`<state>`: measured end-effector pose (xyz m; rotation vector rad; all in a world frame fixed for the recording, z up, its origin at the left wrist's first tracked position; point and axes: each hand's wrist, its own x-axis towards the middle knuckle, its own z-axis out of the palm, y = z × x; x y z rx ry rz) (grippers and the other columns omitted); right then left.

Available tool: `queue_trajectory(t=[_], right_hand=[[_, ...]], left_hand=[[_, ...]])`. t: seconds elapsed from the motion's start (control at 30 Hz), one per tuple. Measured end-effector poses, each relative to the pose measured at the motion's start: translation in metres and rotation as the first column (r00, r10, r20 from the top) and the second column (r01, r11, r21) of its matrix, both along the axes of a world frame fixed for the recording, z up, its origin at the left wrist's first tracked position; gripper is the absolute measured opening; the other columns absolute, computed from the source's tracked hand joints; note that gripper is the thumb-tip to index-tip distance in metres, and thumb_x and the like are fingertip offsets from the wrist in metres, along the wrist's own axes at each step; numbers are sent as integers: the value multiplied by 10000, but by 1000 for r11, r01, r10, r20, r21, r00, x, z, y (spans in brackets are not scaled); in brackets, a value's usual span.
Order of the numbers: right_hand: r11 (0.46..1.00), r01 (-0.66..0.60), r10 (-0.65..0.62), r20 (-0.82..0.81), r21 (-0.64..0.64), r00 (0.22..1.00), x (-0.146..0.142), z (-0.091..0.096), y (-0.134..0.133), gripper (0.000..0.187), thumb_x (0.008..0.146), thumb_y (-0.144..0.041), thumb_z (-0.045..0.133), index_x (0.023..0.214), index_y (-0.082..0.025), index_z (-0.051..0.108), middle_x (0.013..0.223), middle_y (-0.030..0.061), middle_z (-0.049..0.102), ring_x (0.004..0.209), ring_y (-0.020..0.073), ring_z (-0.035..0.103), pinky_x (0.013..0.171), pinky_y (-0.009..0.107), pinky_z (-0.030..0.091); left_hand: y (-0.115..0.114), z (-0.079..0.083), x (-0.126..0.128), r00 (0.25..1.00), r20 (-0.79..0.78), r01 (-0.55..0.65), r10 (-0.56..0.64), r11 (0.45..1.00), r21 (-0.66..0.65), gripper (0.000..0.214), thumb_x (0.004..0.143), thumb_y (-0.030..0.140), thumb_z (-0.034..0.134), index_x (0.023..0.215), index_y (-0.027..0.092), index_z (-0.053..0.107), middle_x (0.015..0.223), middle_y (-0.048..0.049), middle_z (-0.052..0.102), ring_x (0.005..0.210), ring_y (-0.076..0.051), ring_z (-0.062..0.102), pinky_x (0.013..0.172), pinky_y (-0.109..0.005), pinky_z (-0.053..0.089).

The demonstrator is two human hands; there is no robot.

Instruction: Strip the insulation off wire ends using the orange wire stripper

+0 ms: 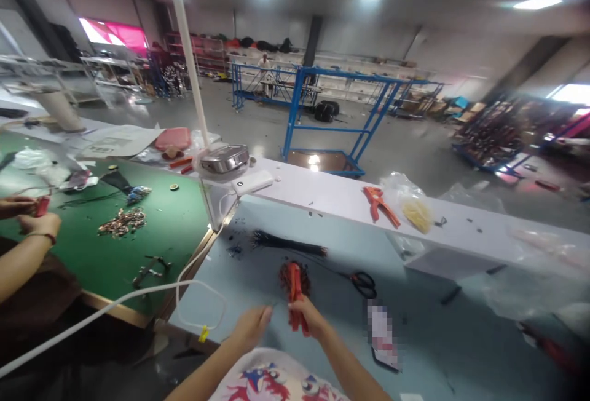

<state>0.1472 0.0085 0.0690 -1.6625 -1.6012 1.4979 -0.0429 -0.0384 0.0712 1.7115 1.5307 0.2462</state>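
Note:
My right hand (310,318) is wrapped round the handles of red crimping pliers (294,284), with their head pointing away from me. Under and around that head lies a pile of small copper-coloured terminals (283,275). To the left, my left hand (251,327) is pinched closed on a thin wire, whose faint end shows past the fingertips; the hand is a little apart from the pliers. A bundle of black wires (290,243) with bared ends lies beyond the pile on the blue-grey tabletop (332,339).
Black-handled scissors (364,284) and a phone (383,336) lie right of my hand. On the white ledge are other red pliers (380,205) and a plastic bag (412,207). A white cable (152,290) crosses on the left. A co-worker's hands (39,216) hold a red tool.

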Motion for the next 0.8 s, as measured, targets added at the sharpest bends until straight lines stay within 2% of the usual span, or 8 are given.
queue_trajectory(t=[0.13,0.23,0.3,0.43,0.5,0.6,0.67,0.8], right_hand=[[996,71,-84,-295,-52,952,5,15,-39,357,649,-420,566,894,-179,469,749,18,563,667,163,601,587,288,490],[965,237,-259,-535,-111,804,11,23,-57,368,583,-362,708,842,-182,518,691,-11,542,591,129,538,544,254,441],[949,299,-304,-565,-104,767,15,30,-62,353,582,-322,752,833,-181,548,655,-20,543,562,121,510,529,249,419],[943,315,-316,-577,-106,753,18,46,-68,339,591,-321,785,804,-175,567,648,-15,550,568,135,524,525,259,415],[946,264,-321,-632,-186,705,18,54,-71,371,573,-324,803,823,-168,578,662,-14,555,568,134,536,544,268,433],[936,76,-317,-729,-343,607,16,63,-73,407,565,-301,792,895,-156,601,718,8,587,595,133,562,591,284,466],[923,-23,-305,-765,-385,567,14,66,-74,377,577,-267,764,900,-144,615,753,23,595,611,130,572,599,280,472],[903,-66,-326,-776,-425,540,13,66,-74,338,559,-249,750,855,-141,626,764,11,570,580,122,565,580,297,488]], left_hand=[[3,19,28,993,-2,121,-121,988,99,499,925,474,212,810,239,637,800,-71,666,781,-203,624,735,-322,440],[1,33,41,970,2,238,-242,958,162,470,928,462,236,841,231,636,817,-70,672,758,-194,618,733,-311,449],[-1,42,45,955,-3,292,-297,937,193,451,933,427,245,852,212,633,816,-70,674,742,-189,616,732,-306,451],[-6,57,44,945,-39,324,-323,919,224,377,925,362,294,859,198,627,818,-80,674,751,-205,624,726,-313,449],[-8,62,41,948,-57,318,-314,922,221,356,919,328,304,862,193,628,806,-86,675,741,-211,629,706,-312,449],[-13,69,36,947,-59,322,-316,924,208,321,905,303,338,846,196,635,783,-84,680,704,-212,634,659,-301,447],[-15,72,31,946,-47,323,-320,923,209,300,894,275,354,845,200,641,795,-79,687,713,-213,637,658,-296,448],[-18,80,19,953,1,294,-303,926,235,283,896,232,362,945,208,640,890,-49,695,811,-176,633,728,-254,449]])
